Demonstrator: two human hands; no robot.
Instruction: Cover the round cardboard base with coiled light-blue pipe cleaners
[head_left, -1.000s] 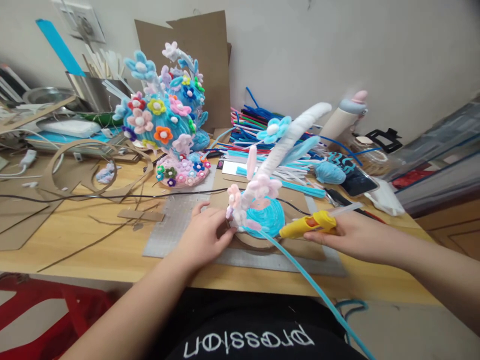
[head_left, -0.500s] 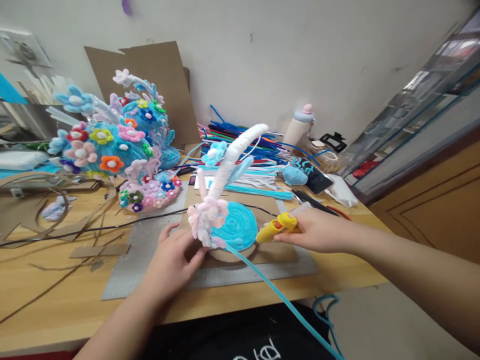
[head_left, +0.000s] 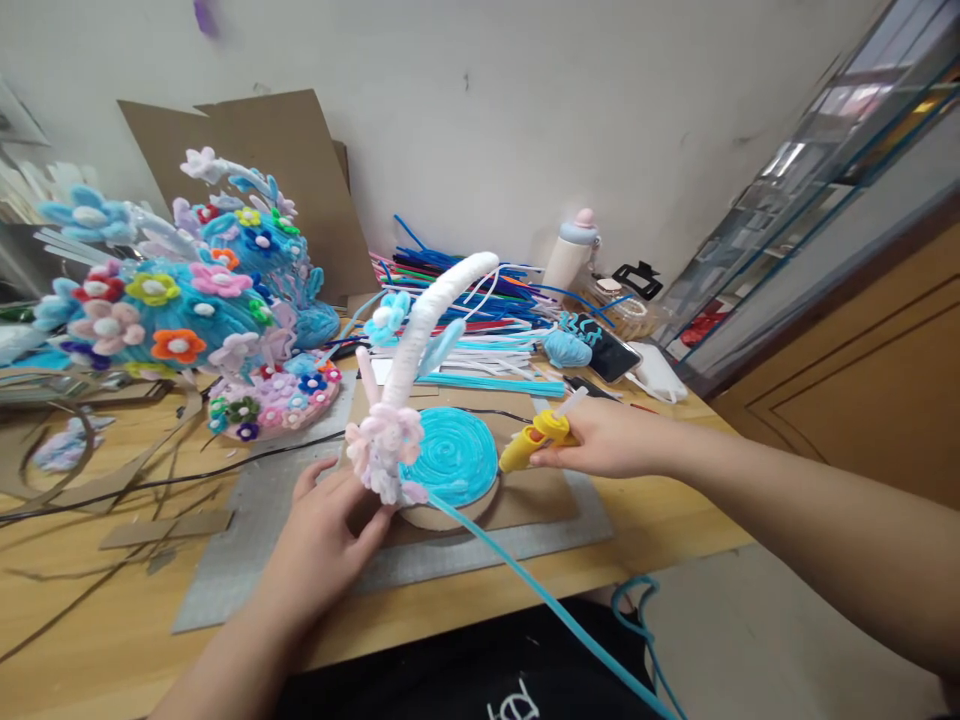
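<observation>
A round cardboard base carries a flat coil of blue pipe cleaner. At its left stands a white wrapped stem with pale pink flowers at the foot. My left hand is closed on the left edge of the base; some fingertips are hidden behind the flowers. My right hand grips a yellow glue gun, its nozzle at the coil's right edge. A loose blue pipe cleaner strand runs from the coil down over my lap.
Under the base lie a cardboard sheet and a grey mat. Flower-covered blue models stand at left. Behind are bundled pipe cleaners, a bottle and a phone. A black cord crosses the table.
The view has swung right, so the table things sit farther left. My left hand still holds the base; the glue gun stays by the coil's right side in my right hand.
</observation>
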